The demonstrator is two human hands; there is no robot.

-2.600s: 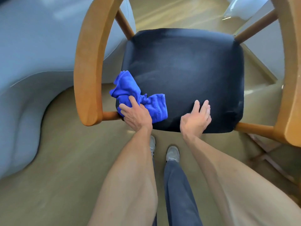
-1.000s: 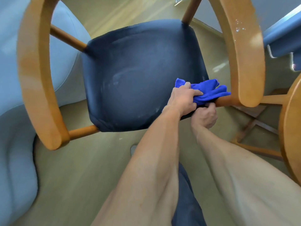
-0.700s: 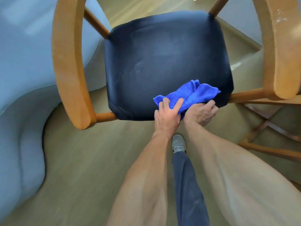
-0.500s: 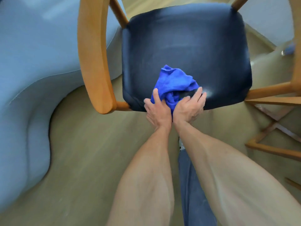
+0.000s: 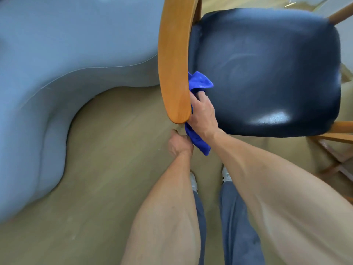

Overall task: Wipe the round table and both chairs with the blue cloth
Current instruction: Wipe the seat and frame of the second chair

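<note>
**Cloth tucked under the armrest, seat looking wiped**

The person is bent over one chair (image 5: 267,69). The right hand (image 5: 202,115) grips the blue cloth (image 5: 199,82), fingers closed around a bunch of it. The cloth sits at the near left corner of the seat, pressed between the seat edge and the inner face of the wooden armrest (image 5: 174,60); one end pokes up onto the seat and the other tail hangs down below the hand. The left hand (image 5: 179,144) is lower, beside the hanging tail and under the tip of the armrest. It seems to touch or pinch that tail, but its fingers are hidden, so I cannot tell whether it grips anything.

The dark seat shows faint curved smears and a wet-looking shine near its front edge, so I'd judge the seat mostly done and the work now on the wooden frame. The far armrest is out of sight. Neither the round table nor the second chair is plainly in view; nothing here shows their condition, so much may remain.

A pale blue sofa (image 5: 57,64) sits close to the armrest's outer side, leaving little room there. Wooden bars (image 5: 336,159) cross the floor on the right, near the feet (image 5: 193,183).
</note>
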